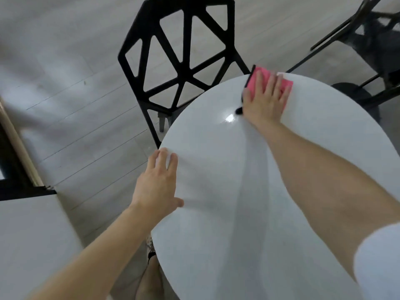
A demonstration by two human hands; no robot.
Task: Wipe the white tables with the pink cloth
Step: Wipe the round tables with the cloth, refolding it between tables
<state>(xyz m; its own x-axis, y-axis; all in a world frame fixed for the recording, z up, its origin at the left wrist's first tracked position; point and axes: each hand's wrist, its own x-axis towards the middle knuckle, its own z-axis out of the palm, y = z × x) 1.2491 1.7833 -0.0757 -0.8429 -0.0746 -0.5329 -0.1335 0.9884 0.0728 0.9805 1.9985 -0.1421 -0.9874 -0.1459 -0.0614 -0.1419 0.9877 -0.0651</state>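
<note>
left hand [155, 187] flat, fingers relaxed, steadying white table [216, 213] at its left edge | right hand [264, 100] spread flat, pressing pink cloth [286, 85] at far edge | progress: mid-wipe, I'd say; how much is done unclear, other tables unjudged | writing: none readable

Round white table [216, 213], glossy top, one glare spot toward the far edge. Pink cloth [286, 84] lies at the far edge, flat under your right hand [264, 102]. Your left hand [157, 187] rests straight-fingered on the left edge.
</note>
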